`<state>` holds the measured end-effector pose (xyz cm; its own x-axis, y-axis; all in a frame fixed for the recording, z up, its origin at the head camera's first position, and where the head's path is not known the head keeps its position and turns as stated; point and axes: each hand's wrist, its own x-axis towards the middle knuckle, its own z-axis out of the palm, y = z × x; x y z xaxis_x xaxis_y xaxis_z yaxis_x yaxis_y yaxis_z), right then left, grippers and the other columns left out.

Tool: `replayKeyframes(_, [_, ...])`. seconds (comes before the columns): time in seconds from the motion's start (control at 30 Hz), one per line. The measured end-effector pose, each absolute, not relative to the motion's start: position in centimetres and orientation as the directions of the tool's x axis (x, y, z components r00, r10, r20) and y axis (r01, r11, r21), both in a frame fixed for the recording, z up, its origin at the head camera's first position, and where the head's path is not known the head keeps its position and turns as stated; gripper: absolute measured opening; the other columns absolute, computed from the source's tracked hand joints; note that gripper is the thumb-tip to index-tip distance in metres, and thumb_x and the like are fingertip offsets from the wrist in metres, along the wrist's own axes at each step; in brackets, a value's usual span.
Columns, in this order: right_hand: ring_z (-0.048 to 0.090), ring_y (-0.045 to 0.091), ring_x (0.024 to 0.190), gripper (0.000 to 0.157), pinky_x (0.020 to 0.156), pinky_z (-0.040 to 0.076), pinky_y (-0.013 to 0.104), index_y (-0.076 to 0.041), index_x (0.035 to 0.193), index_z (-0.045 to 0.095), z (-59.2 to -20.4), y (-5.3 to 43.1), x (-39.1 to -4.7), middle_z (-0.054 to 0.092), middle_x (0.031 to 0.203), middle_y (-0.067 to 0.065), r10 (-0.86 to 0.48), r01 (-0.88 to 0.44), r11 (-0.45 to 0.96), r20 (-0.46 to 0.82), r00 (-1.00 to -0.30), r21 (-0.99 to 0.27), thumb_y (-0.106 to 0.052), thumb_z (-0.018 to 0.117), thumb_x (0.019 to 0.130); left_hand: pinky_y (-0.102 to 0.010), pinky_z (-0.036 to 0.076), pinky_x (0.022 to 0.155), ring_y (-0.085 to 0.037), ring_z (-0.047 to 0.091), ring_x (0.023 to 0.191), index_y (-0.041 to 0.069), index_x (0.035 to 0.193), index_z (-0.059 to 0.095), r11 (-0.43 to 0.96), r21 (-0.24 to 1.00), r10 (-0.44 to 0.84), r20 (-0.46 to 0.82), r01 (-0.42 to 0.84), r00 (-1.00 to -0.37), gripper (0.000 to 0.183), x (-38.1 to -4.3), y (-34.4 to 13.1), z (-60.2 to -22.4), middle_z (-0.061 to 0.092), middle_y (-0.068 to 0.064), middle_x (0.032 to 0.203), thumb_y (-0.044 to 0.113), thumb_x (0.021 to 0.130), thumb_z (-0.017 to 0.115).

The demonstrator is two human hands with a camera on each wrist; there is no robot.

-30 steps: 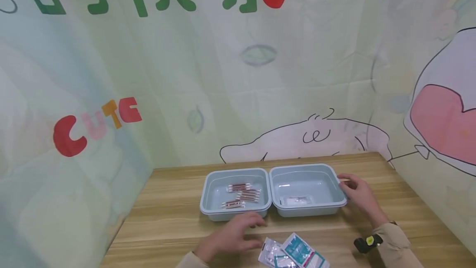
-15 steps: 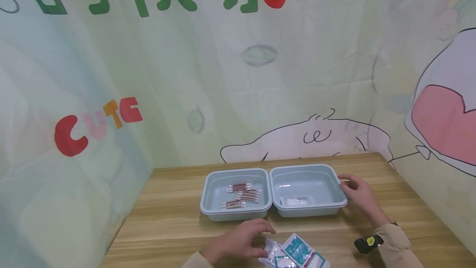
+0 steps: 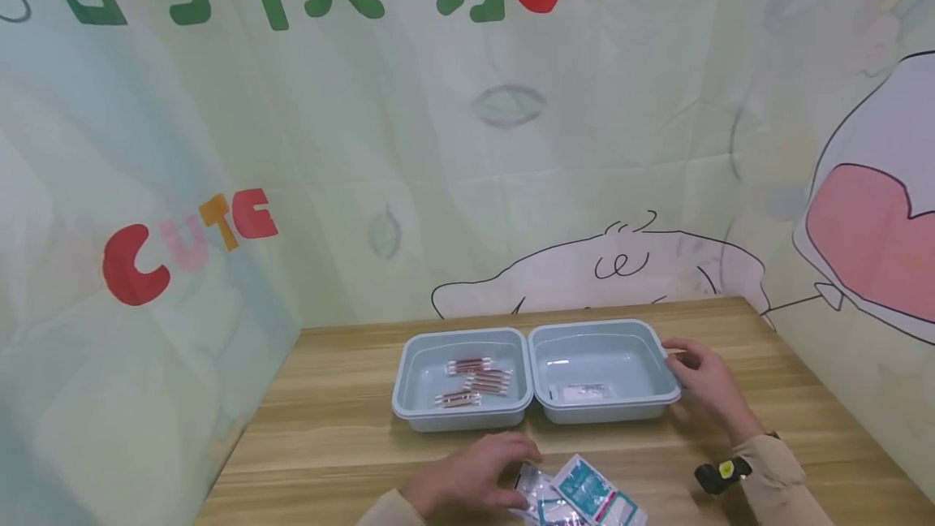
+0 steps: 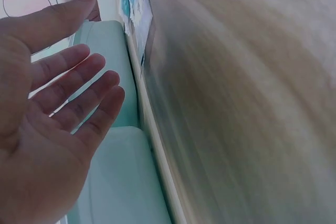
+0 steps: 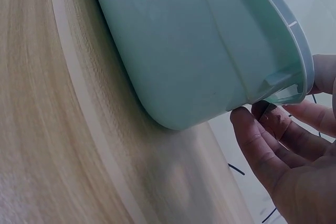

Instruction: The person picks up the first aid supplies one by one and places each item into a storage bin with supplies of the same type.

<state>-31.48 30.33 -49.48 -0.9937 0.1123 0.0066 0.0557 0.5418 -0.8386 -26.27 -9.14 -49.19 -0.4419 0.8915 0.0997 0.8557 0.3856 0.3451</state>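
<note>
My left hand [image 3: 478, 471] is low over the table at the left edge of several white-and-teal packets [image 3: 584, 489], which lie overlapping. In the left wrist view, its fingers [image 4: 79, 95] are spread and nearly straight, with nothing between them and the thumb. My right hand [image 3: 708, 384] holds the right end of the right light-blue plastic basin [image 3: 540, 360] by the rim. In the right wrist view, its fingers [image 5: 260, 145] curl under and against that rim. One clear packet [image 3: 584, 393] lies on this basin's floor.
Touching the right basin on its left is a matching light-blue basin [image 3: 398, 396]. Inside it are several small packs of brown-stemmed cotton swabs [image 3: 488, 382]. Both stand on a wooden table [image 3: 329, 437] against a printed cloth backdrop [image 3: 351, 144].
The left hand has shifted right and slightly toward the person, from the left basin's front to the packets' edge. The right hand stays at the right basin's rim.
</note>
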Motion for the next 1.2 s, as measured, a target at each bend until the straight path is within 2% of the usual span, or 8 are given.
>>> replayKeyframes(0.53, [0.052, 0.043, 0.12, 0.045, 0.095, 0.053, 0.05, -0.005, 0.139, 0.047, -49.53, 30.4, -31.58, 0.051, 0.133, 0.029, 0.111, 0.035, 0.544, 0.031, -0.993, -0.838, -0.031, 0.05, 0.101, -0.014, 0.044, 0.098, -0.004, 0.056, 0.112, 0.012, 0.121, 0.061, 0.328, 0.314, 0.921, 0.104, 0.891, -0.376, 0.043, -26.54, -8.47, -49.98, 0.062, 0.002, 0.121, 0.028, 0.084, 0.075])
replayKeyframes(0.87, [0.053, 0.043, 0.119, 0.045, 0.094, 0.053, 0.051, -0.004, 0.138, 0.049, -49.58, 30.38, -31.52, 0.052, 0.133, 0.029, 0.106, 0.023, 0.556, 0.044, -0.993, -0.831, -0.03, 0.05, 0.101, -0.016, 0.046, 0.096, -0.002, 0.055, 0.113, 0.015, 0.123, 0.061, 0.373, 0.341, 0.913, 0.029, 0.863, -0.406, 0.042, -26.48, -8.3, -49.66, 0.062, 0.006, 0.123, 0.03, 0.086, 0.074])
replayKeyframes(1.2, [0.053, 0.044, 0.12, 0.044, 0.094, 0.053, 0.05, -0.003, 0.137, 0.049, -49.37, 30.39, -31.29, 0.052, 0.133, 0.03, 0.096, 0.01, 0.541, 0.05, -0.994, -0.841, -0.028, 0.051, 0.101, -0.016, 0.045, 0.096, -0.001, 0.055, 0.112, 0.015, 0.124, 0.061, 0.376, 0.33, 0.914, 0.019, 0.866, -0.405, 0.042, -26.67, -8.34, -49.79, 0.061, 0.006, 0.122, 0.03, 0.087, 0.073])
